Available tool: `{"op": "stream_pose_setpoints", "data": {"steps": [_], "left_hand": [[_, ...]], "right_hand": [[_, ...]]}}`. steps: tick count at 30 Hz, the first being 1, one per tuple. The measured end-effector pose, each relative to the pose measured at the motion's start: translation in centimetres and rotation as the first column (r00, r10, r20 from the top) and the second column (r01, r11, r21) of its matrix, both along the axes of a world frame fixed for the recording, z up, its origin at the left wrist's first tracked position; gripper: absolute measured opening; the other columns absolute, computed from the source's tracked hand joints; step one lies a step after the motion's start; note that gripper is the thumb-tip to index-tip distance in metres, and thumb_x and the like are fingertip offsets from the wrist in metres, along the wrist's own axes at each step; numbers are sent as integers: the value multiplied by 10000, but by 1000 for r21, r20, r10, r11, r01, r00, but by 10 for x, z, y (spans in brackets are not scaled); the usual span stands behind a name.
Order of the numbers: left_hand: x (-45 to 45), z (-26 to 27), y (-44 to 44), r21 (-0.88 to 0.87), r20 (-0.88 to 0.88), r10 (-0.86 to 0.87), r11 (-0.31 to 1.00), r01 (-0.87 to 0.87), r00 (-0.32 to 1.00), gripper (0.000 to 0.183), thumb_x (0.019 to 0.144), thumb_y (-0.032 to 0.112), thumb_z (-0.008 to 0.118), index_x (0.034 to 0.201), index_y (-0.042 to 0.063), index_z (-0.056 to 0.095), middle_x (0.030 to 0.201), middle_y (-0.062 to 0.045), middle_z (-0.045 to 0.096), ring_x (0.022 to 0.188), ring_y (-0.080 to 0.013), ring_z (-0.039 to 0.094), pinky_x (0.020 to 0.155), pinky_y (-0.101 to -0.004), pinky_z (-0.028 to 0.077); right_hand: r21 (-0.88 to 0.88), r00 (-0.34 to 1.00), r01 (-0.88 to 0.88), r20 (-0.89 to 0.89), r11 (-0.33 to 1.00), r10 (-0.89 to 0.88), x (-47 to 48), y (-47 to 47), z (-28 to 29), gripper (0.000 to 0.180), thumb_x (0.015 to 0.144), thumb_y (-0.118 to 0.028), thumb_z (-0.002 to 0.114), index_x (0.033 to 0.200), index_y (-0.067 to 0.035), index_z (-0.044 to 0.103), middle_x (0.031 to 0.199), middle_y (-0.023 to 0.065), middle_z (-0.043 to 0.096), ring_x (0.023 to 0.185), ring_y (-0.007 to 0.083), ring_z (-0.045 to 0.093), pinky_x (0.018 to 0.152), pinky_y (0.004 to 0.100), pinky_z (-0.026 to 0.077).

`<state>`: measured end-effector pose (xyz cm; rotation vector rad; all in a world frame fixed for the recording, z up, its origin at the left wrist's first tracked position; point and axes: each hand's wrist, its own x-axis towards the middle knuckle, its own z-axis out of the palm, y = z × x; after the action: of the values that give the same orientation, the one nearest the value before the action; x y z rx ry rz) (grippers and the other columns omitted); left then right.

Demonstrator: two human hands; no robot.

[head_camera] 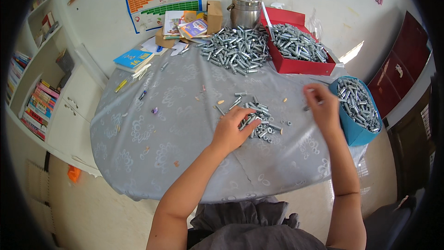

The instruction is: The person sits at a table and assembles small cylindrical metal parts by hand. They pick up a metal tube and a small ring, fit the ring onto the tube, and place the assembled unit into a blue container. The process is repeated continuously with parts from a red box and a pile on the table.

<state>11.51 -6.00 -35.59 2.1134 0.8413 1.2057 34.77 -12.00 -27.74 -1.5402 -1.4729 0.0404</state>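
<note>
A small pile of zinc-coloured metal parts lies in the middle of the cloth-covered table; it looks like expansion bolts or sleeves, with loose nuts and washers. My left hand rests at the pile's left side, fingers curved over several parts. Whether it grips one is hidden. To the right of the pile, my right hand is raised beside a blue bin filled with similar bolts. Blurred by motion, that hand pinches a small metal part.
A large heap of bolts lies at the back, before a steel pot. Beside it, a red box holds more bolts. Books, a yellow pen and a blue pen lie leftward. A bookshelf stands far left.
</note>
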Motion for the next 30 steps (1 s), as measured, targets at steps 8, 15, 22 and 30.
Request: {"op": "stream_pose_setpoints", "data": {"steps": [8, 15, 22, 30], "left_hand": [[7, -21, -1, -63, 161, -45, 996, 56, 986, 230, 776, 189, 702, 915, 37, 600, 688, -18, 523, 541, -123, 449, 502, -262, 381], [10, -7, -7, -150, 102, 59, 988, -44, 993, 172, 785, 147, 679, 863, 20, 593, 640, -2, 517, 528, -94, 441, 487, -244, 372], [9, -12, -4, -240, 175, 41, 971, 3, 984, 147, 805, 103, 664, 886, 10, 585, 720, 2, 582, 595, -58, 495, 543, -217, 416], [12, -17, -1, -144, 354, -9, 988, 64, 935, 186, 798, 82, 676, 942, 20, 576, 752, -25, 610, 614, -77, 540, 554, -227, 434]], "right_hand": [[-2, 859, -443, -286, 897, 424, -89, 25, -48, 143, 818, -92, 662, 935, -16, 632, 728, 46, 631, 656, 74, 593, 572, 223, 468], [161, 437, -562, -775, 811, 456, -87, 27, -70, 181, 883, -77, 578, 1039, 16, 569, 871, 36, 618, 799, 87, 579, 709, 226, 466], [117, 558, -403, -755, 908, 345, -90, 30, -83, 220, 886, -166, 589, 1051, -21, 573, 860, 25, 602, 780, 76, 560, 691, 215, 455], [-221, 369, -656, -928, 722, 52, -79, 32, -77, 496, 915, -509, 431, 710, -70, 535, 616, -6, 469, 507, 85, 427, 432, 230, 312]]}}
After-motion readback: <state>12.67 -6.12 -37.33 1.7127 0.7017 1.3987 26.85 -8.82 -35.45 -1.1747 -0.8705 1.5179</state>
